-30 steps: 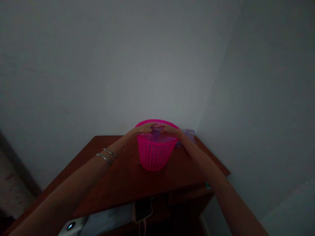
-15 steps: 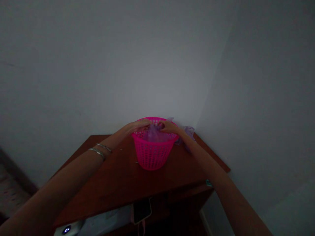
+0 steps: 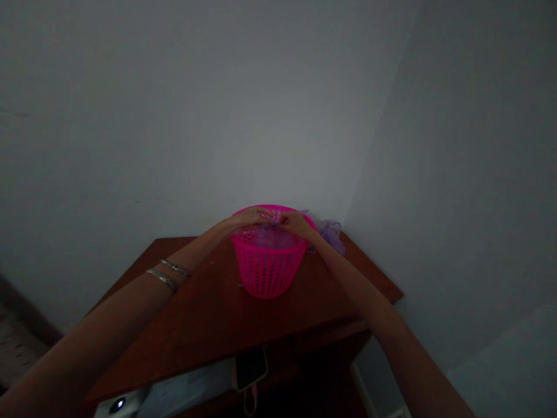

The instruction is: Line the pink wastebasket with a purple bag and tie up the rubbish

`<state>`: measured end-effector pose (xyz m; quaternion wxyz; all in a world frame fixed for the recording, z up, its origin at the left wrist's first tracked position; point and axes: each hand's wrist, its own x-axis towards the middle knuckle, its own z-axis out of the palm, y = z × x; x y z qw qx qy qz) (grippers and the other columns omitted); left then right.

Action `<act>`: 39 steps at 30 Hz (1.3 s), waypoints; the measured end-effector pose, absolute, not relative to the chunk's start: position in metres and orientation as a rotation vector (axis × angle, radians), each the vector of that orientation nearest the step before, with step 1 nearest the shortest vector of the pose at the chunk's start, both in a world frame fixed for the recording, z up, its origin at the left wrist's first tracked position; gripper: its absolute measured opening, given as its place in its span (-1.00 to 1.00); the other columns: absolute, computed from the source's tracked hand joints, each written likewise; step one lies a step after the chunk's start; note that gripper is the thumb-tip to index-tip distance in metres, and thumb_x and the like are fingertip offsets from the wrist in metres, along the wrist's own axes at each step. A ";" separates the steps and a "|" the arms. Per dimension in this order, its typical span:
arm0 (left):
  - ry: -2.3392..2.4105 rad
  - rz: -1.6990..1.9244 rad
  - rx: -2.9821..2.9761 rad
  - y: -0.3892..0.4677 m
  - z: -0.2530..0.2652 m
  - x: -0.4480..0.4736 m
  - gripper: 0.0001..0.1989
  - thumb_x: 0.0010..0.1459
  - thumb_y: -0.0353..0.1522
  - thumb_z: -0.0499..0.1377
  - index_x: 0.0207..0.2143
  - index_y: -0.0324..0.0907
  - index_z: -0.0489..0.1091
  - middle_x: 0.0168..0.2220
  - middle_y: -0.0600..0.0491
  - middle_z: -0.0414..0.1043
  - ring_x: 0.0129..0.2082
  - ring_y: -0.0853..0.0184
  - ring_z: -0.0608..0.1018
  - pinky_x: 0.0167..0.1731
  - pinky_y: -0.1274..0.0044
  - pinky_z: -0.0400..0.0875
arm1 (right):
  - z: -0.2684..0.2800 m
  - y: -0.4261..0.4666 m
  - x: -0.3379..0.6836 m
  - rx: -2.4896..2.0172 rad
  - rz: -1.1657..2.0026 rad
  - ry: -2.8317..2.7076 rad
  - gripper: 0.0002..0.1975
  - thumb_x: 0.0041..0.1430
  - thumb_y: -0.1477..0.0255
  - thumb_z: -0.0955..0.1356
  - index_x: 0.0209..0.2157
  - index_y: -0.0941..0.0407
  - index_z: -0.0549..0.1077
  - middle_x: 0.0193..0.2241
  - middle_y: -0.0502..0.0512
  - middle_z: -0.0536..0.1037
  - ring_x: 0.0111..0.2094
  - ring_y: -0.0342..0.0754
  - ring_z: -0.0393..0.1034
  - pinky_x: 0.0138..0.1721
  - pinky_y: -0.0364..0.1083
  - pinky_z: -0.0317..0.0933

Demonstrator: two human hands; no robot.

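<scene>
A bright pink perforated plastic basket (image 3: 267,268) stands upright at the far end of a dark wooden table (image 3: 209,313), near the wall corner. A thin purple plastic bag (image 3: 268,237) lies inside it, and part of the bag (image 3: 331,233) spills out over the rim to the right. My left hand (image 3: 250,217) rests over the basket's far rim, fingers on the bag. My right hand (image 3: 294,223) pinches the purple bag above the basket opening. Two silver bangles (image 3: 167,273) sit on my left wrist. The room is dim.
Grey walls meet in a corner right behind the basket. A phone (image 3: 251,367) and a pale flat object (image 3: 191,388) lie on a lower shelf under the tabletop, with a small lit device (image 3: 116,404) at the bottom left. The table's right edge drops off near the wall.
The view shifted slightly. Both hands stayed over the basket and moved closer together on the purple bag; the bag's loose part spread a little further right.
</scene>
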<state>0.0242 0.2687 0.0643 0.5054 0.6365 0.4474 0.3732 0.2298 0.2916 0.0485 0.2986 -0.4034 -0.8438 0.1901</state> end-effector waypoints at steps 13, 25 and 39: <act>1.192 0.706 1.711 0.261 0.073 0.016 -0.83 -0.11 -0.36 0.35 -0.41 -0.26 0.64 -0.49 -0.02 0.57 -0.49 0.33 0.48 -0.42 0.55 0.36 | 0.053 0.292 0.253 -1.063 0.755 -1.909 -0.86 0.02 0.47 0.43 -0.48 0.12 0.37 -0.55 -0.08 0.43 -0.45 -0.16 0.29 -0.34 -0.17 0.15; 1.710 1.046 1.768 0.271 0.094 0.005 -0.96 -0.20 -0.48 0.15 -0.62 -0.20 0.37 -0.63 -0.02 0.38 -0.45 0.24 0.52 -0.38 0.50 0.34 | 0.058 0.289 0.263 -1.075 0.546 -2.030 -0.83 0.03 0.54 0.25 -0.43 0.14 0.48 -0.47 -0.01 0.46 -0.39 -0.12 0.28 -0.31 -0.15 0.10; 1.331 0.831 1.851 0.261 0.084 0.016 -0.74 -0.24 -0.44 0.17 -0.45 -0.28 0.61 -0.59 0.05 0.46 -0.54 0.39 0.33 -0.44 0.56 0.19 | 0.057 0.283 0.261 -0.984 0.380 -2.133 -0.84 0.19 0.41 0.42 -0.46 0.13 0.46 -0.45 0.01 0.51 -0.37 -0.12 0.35 -0.23 -0.15 0.19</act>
